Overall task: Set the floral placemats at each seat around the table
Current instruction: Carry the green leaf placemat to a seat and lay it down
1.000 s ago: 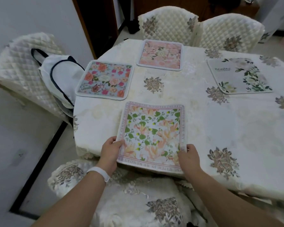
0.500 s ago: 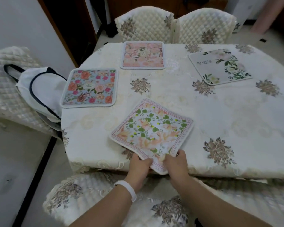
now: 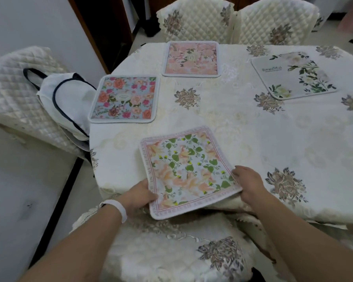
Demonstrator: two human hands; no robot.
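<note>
Placemat (image 3: 186, 169) flat on the near side of the table (image 3: 253, 135), turned out of square with that edge. Pokes its nearest corner past the edge, out over the chair (image 3: 171, 251) below; keeps the other three corners on the cloth. Looks close to square, so no real long axis to steer by, only the slant of the near border, rising toward the right against a table edge falling slightly that way. Left grip (image 3: 140, 195) on the left border just above the overhanging corner, thumb on top, fingers tucked beneath and out of sight, pinching the border. Right grip (image 3: 247, 184) at the right corner, fingertips (image 3: 235, 173) curled onto the print, apparently pinching there too, thumb hidden. Brackets the placemat from both sides, with the sheet lying ahead and between, neither grip clearly nearer its middle. Likely calls for a small clockwise turn seen from above: left grip pushing away, right grip drawing back, then a short slide inward to bring the corner onto the table. Beyond, well apart: blue mat (image 3: 123, 98), pink mat (image 3: 192, 58) and white mat (image 3: 293, 75), all flat on the table.
</note>
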